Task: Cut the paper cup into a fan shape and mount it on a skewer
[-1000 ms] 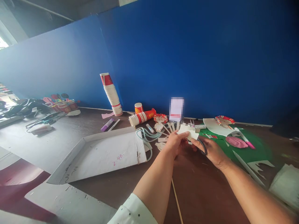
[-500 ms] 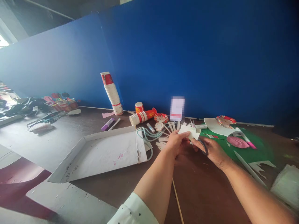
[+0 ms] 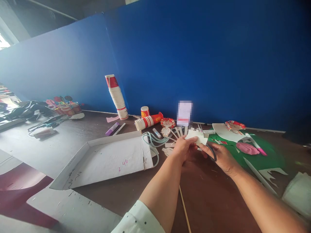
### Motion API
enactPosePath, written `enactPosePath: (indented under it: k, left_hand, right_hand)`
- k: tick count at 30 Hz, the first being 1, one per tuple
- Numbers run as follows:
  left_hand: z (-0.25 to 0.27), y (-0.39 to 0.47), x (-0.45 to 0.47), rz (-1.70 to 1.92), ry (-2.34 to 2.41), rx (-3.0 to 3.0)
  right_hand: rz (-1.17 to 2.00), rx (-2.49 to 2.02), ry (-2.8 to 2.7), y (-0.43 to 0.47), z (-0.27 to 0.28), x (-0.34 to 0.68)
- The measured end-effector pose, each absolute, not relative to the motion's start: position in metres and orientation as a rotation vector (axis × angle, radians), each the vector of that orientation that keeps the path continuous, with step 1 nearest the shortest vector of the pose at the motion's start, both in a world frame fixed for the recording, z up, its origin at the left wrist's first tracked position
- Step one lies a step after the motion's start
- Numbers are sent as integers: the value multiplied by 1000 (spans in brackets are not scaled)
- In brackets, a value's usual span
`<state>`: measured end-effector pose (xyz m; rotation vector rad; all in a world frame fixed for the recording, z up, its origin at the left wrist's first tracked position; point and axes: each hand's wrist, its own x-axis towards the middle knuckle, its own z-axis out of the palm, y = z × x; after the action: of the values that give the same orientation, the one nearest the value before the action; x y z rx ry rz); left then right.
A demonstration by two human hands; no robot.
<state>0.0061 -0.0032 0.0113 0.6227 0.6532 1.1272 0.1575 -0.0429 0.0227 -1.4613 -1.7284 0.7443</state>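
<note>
Above the brown table [image 3: 206, 197], left grip [image 3: 184, 147] pinches paper [image 3: 190, 133]; right grip [image 3: 221, 157] clasps scissors [image 3: 213, 152]

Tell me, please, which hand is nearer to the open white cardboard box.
Left. The left hand, holding white paper, is to the right of the box, apart from it; the right hand, with scissors, is farther right.

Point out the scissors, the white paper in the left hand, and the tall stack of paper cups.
Scissors [image 3: 213, 153]: head view, on the dark handle.
White paper [image 3: 193, 134]: head view, on its flat face.
Tall stack of paper cups [image 3: 118, 98]: head view, about mid-height.
</note>
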Motion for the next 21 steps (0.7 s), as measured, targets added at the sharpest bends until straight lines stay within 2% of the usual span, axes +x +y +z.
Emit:
enactPosePath:
  k: [21]
  left_hand:
    - [5,-1,5,1139,630,694]
  right_hand:
    - [842,-1476,-1643,-47,26,155]
